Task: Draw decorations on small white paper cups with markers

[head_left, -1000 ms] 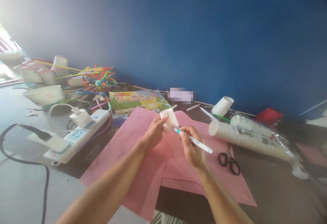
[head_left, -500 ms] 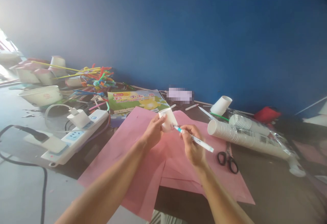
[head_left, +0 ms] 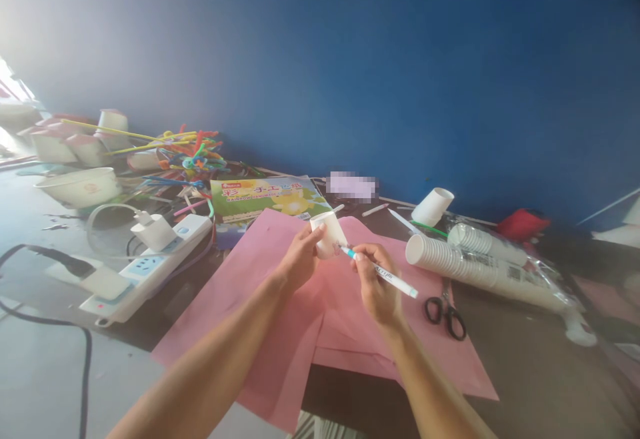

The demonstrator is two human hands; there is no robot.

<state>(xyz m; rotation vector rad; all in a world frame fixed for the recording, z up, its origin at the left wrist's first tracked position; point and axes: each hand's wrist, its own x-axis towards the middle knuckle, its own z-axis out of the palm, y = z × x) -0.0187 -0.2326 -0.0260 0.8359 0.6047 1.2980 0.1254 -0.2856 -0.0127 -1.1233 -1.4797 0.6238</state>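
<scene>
My left hand has the white paper cup, thumb pressed on its wall, fingers mostly hidden behind; grip closed around it, no slack seen. Cup sits mid-scene, above the pink paper, tilted: long axis runs from far left to near right, upper end leaning far and a bit left. Can't tell which end is the mouth. Small drawn marks on its lower right side.

My right hand pinches the marker between thumb and fingers, pen-style, grip closed on the barrel. Marker's long axis slants; tip aims left and far, at the marks on the cup, back end points right and near. Tip is at the wall or just beside it, contact too small to tell.

Right of my right hand: scissors, black handles toward near, partly on the pink paper. Farther right, a stack of cups lying on its side, near end facing left. Far left of the cup, a craft paper pack; nearer and more left, a power strip.
</scene>
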